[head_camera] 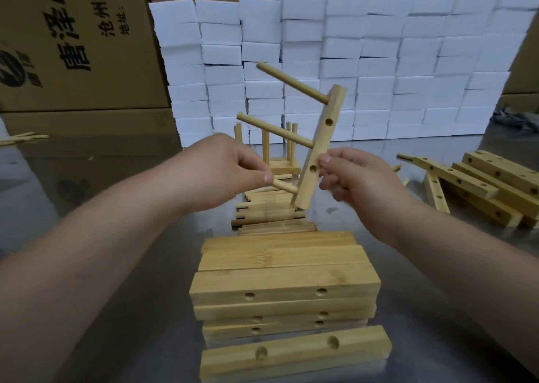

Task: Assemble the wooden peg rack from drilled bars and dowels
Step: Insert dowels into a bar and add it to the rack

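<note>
A drilled wooden bar (320,146) is held tilted in the air above the table, with two open holes showing on its face. Three dowels stick out of it to the left: a top dowel (291,83), a middle dowel (274,129) and a bottom dowel (285,186). My right hand (350,175) pinches the bar's lower half from the right. My left hand (230,169) pinches the bottom dowel, whose far end sits at the bar's lowest hole.
A stack of drilled bars (284,289) lies near me on the metal table (116,266), with loose dowels (271,216) behind it. More long drilled bars (490,190) lie at the right. An assembled rack (281,161) stands behind my hands. White foam blocks (350,62) and cardboard boxes (73,47) line the back.
</note>
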Action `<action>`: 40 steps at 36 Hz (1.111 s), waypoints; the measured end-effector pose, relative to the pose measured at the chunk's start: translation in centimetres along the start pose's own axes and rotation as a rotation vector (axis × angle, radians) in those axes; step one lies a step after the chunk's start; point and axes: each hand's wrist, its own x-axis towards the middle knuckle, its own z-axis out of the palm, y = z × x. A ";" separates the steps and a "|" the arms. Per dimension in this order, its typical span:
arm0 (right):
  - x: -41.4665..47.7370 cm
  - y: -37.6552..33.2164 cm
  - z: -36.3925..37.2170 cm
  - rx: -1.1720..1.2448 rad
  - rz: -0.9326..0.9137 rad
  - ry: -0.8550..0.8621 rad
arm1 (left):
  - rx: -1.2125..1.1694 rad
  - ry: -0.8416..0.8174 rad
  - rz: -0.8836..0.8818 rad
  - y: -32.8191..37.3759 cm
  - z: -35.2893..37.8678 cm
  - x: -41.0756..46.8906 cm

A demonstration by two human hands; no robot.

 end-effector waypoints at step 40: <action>-0.3 3.7 -0.2 -0.189 0.073 0.111 | -0.330 0.262 -0.214 -6.0 3.2 3.2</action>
